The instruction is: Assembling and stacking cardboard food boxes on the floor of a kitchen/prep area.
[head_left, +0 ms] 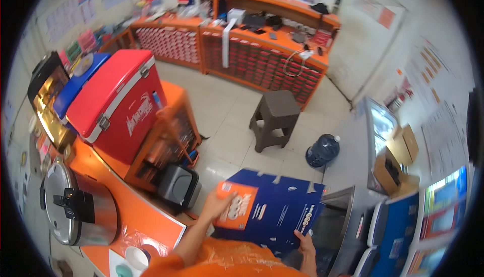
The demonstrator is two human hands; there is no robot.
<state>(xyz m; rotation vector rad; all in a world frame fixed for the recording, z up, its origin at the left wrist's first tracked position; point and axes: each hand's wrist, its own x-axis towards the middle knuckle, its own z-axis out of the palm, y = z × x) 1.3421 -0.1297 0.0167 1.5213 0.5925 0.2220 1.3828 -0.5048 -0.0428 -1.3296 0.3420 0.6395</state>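
So we've got a big blue card (280, 209) in both hands, low centre of the frame, right up against our orange shirt (237, 257). The left hand (218, 205) is closed on its left side, fingers lying over the orange panel. The right hand (305, 248) has the lower right edge, thumb showing on the front; whatever its fingers do behind we can't tell. Our guess on the spread-out hold: the thing looks broad and thin, so gripping opposite sides probably stops it flopping. It's tilted face up toward us too, which would make it easy to look over. The top edge has pale ragged spots, maybe torn.

As for clutter, the orange table (143, 204) runs along the lower left, its corner just beside our left forearm, so not much elbow room there. It bears a fat steel cooker (103, 206) and a white cup (137, 258). A grey bin (177, 185) sits just past that corner, and a red cooler (118, 100) is parked above it, left of frame. On the right, a steel unit (348, 168) hems us in near the right hand. Straight ahead, a brown stool (275, 115) and a water jug (323, 150) stand on the floor, between us and the counter (202, 55) up top. Kinda an obstacle course, tbh.
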